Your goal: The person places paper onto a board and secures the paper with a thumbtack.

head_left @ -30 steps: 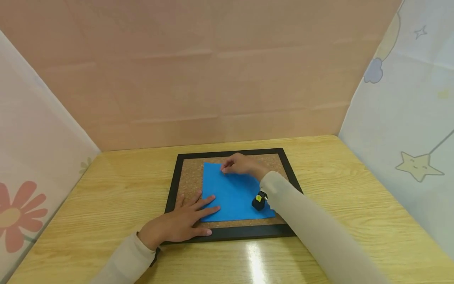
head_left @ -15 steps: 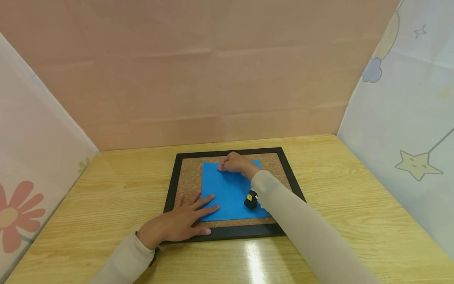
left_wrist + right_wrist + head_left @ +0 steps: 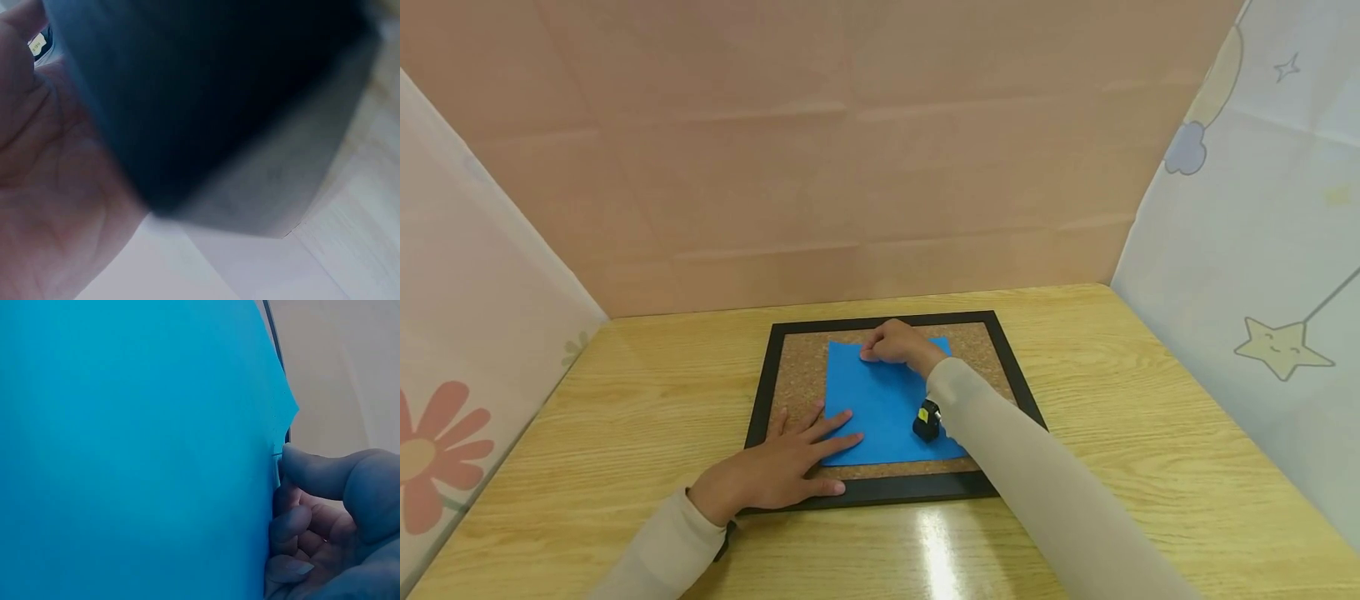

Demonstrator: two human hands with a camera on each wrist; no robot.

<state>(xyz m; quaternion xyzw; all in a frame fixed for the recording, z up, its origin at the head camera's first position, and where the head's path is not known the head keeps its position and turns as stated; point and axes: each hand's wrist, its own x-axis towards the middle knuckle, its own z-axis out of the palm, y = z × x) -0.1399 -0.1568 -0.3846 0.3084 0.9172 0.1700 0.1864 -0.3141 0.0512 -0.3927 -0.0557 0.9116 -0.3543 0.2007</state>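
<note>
A sheet of blue paper (image 3: 880, 408) lies on a cork board (image 3: 801, 367) with a black frame. My left hand (image 3: 778, 471) is spread flat at the board's near left corner, its fingertips on the paper's left edge and its thumb on the frame. Near the paper's far edge, my right hand (image 3: 897, 342) has its thumb and fingertips pinched together. In the right wrist view a thin pin (image 3: 278, 454) sticks out from between thumb (image 3: 312, 472) and fingers, its point at the paper. The fingers hide the pin's head. The left wrist view shows the left palm (image 3: 69, 187) beside the blurred dark frame (image 3: 206, 94).
The board rests on a wooden table (image 3: 647, 392). A plain peach backdrop (image 3: 850, 183) stands behind, with patterned side panels to left and right. A small black wrist camera (image 3: 927, 419) hangs under the right wrist, over the paper.
The right hand has shifted slightly left along the paper's far edge, and the paper's far right corner now shows. The left hand stays in place on the board.
</note>
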